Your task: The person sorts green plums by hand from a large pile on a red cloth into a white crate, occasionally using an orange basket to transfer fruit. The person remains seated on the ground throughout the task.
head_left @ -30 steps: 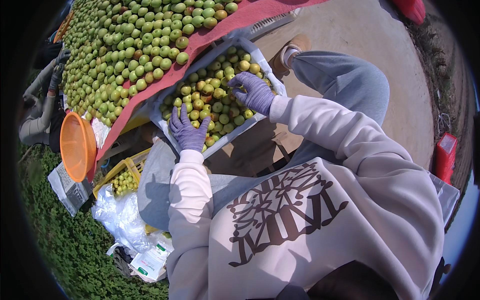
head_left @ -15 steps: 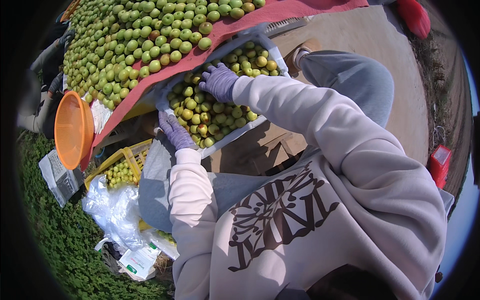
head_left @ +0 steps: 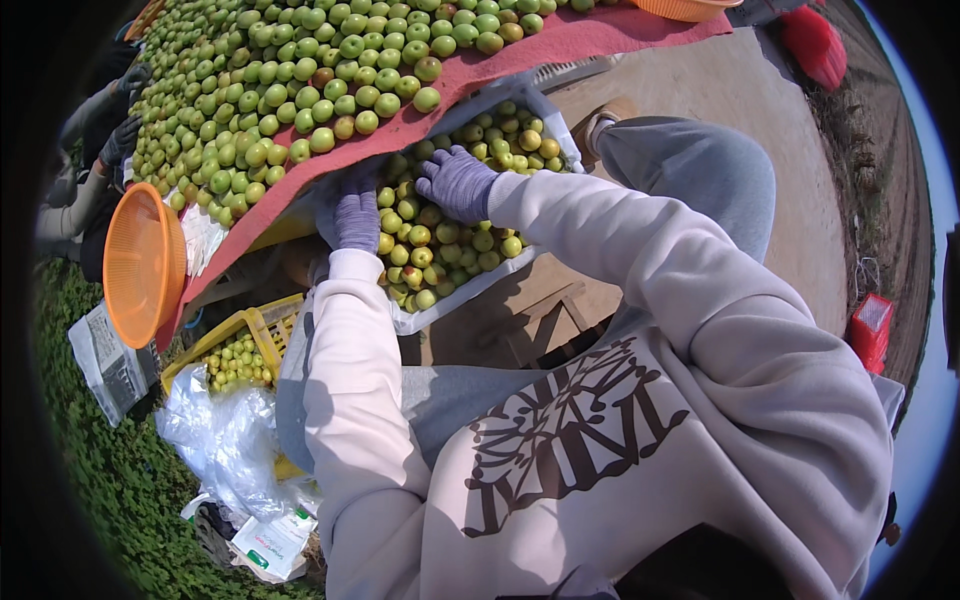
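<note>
In the head view, 2 gloved hands work at a lined crate of round green fruit. The left hand is at the crate's left end, in shade beside the hanging edge of a red cloth; its fingertips are hard to make out, so I cannot tell whether they pinch anything. The right hand lies over the fruit with fingers bent; their tips are partly hidden, and I cannot tell whether it grips 1. The cloth also covers part of the crate's far left side. The fruit heap on the cloth is cut off at the far edge, as is an orange tray at far right. At far left, a co-worker's hand shows beside the heap.

The crate's near rim is exposed, with open room over the pavement to its right. At left, an orange basket and a yellow crate of fruit crowd the space.
</note>
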The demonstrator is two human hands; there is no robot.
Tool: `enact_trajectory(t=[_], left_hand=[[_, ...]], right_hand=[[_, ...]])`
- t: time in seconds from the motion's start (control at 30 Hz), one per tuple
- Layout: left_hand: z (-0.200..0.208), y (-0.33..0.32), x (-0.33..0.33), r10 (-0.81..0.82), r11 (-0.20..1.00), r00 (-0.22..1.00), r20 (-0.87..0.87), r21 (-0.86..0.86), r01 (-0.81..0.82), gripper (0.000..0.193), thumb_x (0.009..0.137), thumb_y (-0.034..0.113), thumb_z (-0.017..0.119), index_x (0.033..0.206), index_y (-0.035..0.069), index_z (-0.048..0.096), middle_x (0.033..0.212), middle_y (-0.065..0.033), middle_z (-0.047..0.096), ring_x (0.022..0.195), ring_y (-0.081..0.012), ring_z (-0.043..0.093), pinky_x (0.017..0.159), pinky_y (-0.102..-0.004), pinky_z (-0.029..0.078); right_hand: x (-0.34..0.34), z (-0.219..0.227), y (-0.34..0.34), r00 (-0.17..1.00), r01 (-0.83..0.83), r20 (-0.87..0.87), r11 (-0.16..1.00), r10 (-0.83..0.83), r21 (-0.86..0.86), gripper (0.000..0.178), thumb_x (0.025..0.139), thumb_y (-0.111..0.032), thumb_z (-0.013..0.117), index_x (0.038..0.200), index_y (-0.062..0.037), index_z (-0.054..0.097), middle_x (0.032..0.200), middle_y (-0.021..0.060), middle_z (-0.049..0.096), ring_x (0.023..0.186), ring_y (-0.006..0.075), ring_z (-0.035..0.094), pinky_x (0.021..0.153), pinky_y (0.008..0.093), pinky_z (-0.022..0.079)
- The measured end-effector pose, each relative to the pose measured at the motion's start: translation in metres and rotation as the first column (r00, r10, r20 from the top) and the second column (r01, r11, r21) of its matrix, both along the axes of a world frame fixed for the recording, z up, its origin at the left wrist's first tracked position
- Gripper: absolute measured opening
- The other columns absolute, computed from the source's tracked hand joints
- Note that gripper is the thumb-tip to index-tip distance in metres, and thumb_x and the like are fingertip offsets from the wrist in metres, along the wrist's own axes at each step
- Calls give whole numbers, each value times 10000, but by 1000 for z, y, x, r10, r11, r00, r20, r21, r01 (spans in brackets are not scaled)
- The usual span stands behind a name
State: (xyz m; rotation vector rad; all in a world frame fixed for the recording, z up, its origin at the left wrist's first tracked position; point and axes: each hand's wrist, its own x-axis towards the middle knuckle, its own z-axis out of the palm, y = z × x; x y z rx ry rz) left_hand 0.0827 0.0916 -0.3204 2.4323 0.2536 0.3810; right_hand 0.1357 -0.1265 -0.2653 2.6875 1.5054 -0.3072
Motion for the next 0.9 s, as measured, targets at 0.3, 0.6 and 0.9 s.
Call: enact_trajectory(t=[0.3,0.6,0.9], left_hand=[[59,-44,-57,8,261,887,-462,-855,-447,290,981,299,575,1162,78,623,994,-71,643,649,-125,596,544,-275,518],[110,156,-154,209,907,813,-544,-203,-369,282,987,233,575,1159,13,608,1060,-147,652,862,-195,606,787,-308,506],[101,205,-197,447,889,782,-435,309,-336,518,969,186,578,1451,76,426,1465,-190,451,1313,-338,477,1100,-382,382]], right_hand=[[-55,21,3,670,695,-716,507,-198,510,505,760,-441,744,1037,-39,612,890,195,655,877,376,636,802,455,509],[-140,9,-4,882,259,-469,779,51,571,193,809,-237,668,970,-130,666,924,116,623,896,337,600,792,458,483],[-106,-8,-7,974,213,-61,802,-217,558,533,789,-296,680,1298,-177,575,1327,129,529,1225,358,481,1030,526,351]])
